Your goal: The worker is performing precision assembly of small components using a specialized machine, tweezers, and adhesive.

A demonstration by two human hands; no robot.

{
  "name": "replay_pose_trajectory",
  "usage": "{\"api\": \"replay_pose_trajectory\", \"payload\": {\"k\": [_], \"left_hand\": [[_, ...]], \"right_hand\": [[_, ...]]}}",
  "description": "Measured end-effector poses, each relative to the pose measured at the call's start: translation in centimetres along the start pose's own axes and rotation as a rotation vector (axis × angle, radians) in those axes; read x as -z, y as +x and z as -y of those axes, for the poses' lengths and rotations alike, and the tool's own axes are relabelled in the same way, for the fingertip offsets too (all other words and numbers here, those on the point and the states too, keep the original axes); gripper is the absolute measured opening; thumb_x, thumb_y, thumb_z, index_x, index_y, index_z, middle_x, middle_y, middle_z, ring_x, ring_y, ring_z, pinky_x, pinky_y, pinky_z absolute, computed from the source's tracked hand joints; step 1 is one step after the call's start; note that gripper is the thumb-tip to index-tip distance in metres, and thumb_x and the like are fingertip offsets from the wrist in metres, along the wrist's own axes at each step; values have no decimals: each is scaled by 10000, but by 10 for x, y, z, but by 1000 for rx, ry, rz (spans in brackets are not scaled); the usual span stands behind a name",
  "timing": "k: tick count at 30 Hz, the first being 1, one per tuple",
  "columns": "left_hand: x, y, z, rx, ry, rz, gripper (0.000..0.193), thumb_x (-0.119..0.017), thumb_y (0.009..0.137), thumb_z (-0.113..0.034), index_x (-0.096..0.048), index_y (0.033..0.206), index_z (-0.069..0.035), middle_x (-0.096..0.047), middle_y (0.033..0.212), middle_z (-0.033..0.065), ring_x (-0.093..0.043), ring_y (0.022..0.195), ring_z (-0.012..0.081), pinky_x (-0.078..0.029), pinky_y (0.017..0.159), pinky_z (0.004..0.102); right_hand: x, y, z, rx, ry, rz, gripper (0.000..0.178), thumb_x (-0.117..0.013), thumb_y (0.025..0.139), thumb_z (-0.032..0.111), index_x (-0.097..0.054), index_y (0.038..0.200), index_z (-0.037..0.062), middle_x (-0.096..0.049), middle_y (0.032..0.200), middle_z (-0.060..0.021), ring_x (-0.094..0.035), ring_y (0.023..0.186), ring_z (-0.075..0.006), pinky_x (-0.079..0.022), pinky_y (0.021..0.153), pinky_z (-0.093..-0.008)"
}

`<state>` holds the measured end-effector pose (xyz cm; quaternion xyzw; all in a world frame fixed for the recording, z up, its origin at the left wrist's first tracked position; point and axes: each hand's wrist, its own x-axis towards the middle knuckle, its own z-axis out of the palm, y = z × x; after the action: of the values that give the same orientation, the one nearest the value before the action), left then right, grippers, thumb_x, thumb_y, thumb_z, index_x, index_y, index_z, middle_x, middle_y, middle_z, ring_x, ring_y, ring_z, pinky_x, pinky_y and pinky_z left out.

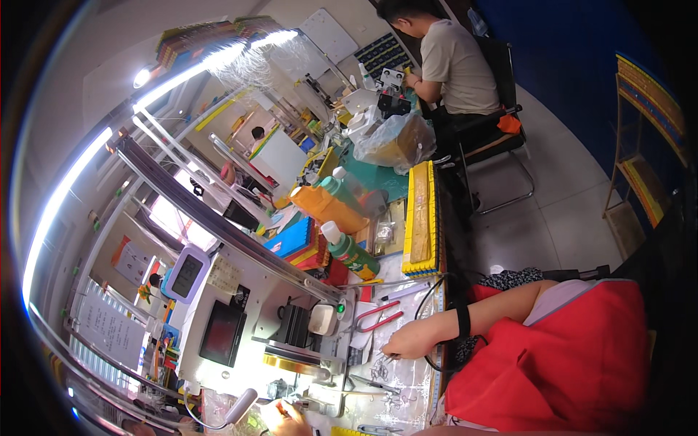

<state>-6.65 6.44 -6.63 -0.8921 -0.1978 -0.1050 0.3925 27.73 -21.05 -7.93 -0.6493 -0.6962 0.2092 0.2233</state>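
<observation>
My right hand (409,341), with a black band around the wrist, reaches over the workbench. Its fingers are closed in a pinch; what they hold, if anything, is too small to make out. Beside it lies a red-handled tool (379,317), and below are dark, thin metal tools (375,384). My left hand (285,419) shows at the lower edge under bright light, fingers bent together, their grip unclear. Just above it is a machine's gold-rimmed round part (297,364). A white rod-shaped lamp (241,406) on a cable is close to that hand.
The white machine (193,349) carries a dark screen (222,333) and a purple-framed display (187,272). Farther along the bench are a green bottle (354,258), an orange bottle (327,209), a yellow-edged rack (419,218) and a plastic bag (396,142). A co-worker (462,65) sits beyond.
</observation>
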Motion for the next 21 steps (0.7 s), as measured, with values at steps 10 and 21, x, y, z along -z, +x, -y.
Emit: {"api": "replay_pose_trajectory", "payload": {"k": [10,21], "left_hand": [[3,-1,-2,107,-204,132,157,-600,818,-164,-673,715,-70,-648,700,132,-632,606,307,-477,510,437],[20,56,-2,21,-238,321,100,-609,854,-110,-672,846,-33,-636,728,117,-626,643,254,-500,571,375]], "right_hand": [[-1,-1,-1,11,15,-12,193,-490,916,180,-552,1001,17,-634,883,-238,-612,848,-421,-464,730,-498],[-1,0,-2,13,13,-16,171,-489,904,162,-548,983,22,-631,855,-229,-612,818,-416,-464,708,-502]]}}
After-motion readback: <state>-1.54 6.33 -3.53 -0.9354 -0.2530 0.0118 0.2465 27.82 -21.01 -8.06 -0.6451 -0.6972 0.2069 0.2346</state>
